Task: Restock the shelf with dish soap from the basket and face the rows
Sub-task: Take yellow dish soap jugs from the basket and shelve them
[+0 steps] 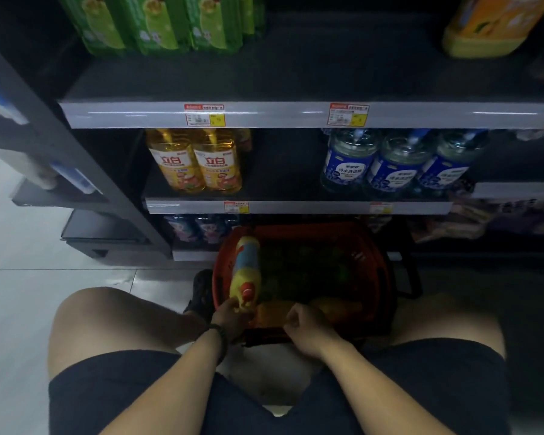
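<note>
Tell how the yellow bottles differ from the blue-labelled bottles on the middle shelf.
The yellow bottles hold golden liquid; the blue-labelled bottles look pale and clear. Two yellow bottles show in front, but three blue-labelled bottles. The yellow bottles stand left, the blue-labelled bottles right. Both groups stand upright on one shelf, labels forward.

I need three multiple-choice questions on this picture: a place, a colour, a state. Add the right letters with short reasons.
1. Where is the red plastic basket? A top shelf; B floor before the shelves; C a table.
2. Which colour is the cap of the yellow dish soap bottle in it? A blue; B red; C white.
3. What does the left hand do? A hangs idle; B presses a price tag; C grips that bottle.
Answers: B, it stands on the tiles; B, the cap shows red; C, fingers curl round its neck.
</note>
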`<state>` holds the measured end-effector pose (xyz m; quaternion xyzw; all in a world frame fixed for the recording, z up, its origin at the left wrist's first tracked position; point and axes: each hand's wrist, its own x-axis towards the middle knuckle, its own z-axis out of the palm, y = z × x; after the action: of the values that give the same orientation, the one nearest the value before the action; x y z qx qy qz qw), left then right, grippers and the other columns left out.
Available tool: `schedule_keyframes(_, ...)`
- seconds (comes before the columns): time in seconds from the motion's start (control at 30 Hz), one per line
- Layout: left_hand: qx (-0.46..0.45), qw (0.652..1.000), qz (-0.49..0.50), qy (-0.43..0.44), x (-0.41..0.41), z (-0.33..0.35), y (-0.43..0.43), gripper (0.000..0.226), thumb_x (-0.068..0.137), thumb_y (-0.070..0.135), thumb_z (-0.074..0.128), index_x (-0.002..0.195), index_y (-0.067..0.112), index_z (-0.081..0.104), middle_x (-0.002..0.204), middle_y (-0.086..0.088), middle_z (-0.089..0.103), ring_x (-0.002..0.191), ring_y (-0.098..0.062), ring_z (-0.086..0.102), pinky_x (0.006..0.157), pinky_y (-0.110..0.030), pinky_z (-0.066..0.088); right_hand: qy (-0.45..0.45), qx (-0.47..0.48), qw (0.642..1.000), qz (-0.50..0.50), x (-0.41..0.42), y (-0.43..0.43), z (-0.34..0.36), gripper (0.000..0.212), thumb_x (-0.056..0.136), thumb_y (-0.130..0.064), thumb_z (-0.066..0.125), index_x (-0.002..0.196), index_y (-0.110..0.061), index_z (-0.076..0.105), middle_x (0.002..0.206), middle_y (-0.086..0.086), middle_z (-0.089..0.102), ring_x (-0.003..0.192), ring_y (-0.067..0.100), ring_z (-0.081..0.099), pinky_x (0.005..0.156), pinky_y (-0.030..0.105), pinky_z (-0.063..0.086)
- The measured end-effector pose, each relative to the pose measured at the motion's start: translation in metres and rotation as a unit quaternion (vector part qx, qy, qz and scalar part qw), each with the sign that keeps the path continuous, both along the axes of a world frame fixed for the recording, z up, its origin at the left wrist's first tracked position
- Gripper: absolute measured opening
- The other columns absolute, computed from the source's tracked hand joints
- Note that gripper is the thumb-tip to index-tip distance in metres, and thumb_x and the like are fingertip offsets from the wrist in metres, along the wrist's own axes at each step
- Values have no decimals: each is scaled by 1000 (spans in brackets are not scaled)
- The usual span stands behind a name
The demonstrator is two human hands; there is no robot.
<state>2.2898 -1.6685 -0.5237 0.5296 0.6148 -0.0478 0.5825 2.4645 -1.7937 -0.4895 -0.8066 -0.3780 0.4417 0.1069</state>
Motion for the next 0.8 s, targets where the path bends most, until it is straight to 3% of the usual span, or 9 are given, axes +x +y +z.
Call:
schedule_keyframes(0.1, 112, 991, -52, 45, 3, 15, 1, 45, 89, 35, 79, 126, 16, 63, 119, -8, 64, 107, -29, 64, 94, -37, 55, 11, 8, 1000, -14, 2, 0, -2, 8, 102, -33, 61, 109, -28, 60, 117, 1, 65, 105, 19, 62, 87, 28, 47)
schedule_keyframes(0.27, 309, 943, -73, 97, 6, 24, 12, 43, 94, 42, 72, 129, 18, 65, 134, -20, 45, 120, -45, 48, 102, -49, 44, 21, 25, 999, -21, 1, 1, 3, 25, 105, -34, 59, 128, -26, 60, 126, 0, 63, 114, 20, 62, 89, 31, 48)
schedule_keyframes(0.43, 339, 940, -37, 1, 2, 21, 11, 32, 97, 31, 71, 118, 7, 67, 140, -17, 50, 122, -37, 53, 96, -36, 45, 26, 53, 997, -52, 1, 3, 11, 32, 104, -35, 60, 134, -26, 55, 127, 0, 61, 116, 20, 62, 95, 34, 52)
schedule_keyframes(0.63, 428, 904, 6, -24, 6, 44, 13, 27, 99, 20, 66, 121, 5, 64, 118, -16, 61, 101, -37, 60, 80, -39, 46, 57, 105, 985, -123, 5, 2, 21, 42, 104, -34, 62, 142, -31, 46, 132, -1, 57, 118, 18, 61, 99, 34, 54)
schedule_keyframes(0.7, 453, 890, -13, -46, 5, 58, 14, 27, 99, 20, 66, 123, 9, 64, 116, -6, 60, 100, -31, 61, 79, -40, 49, 62, 134, 979, -137, 5, 2, 27, 45, 102, -37, 66, 143, -31, 46, 133, -3, 56, 120, 17, 60, 97, 32, 53)
schedule_keyframes(0.8, 485, 870, -58, -61, 5, 85, 18, 25, 99, 22, 66, 121, 13, 64, 115, -6, 65, 99, -28, 64, 78, -42, 56, 79, 184, 967, -158, 12, 7, 42, 52, 99, -35, 72, 144, -31, 47, 137, -5, 56, 119, 13, 58, 94, 28, 50)
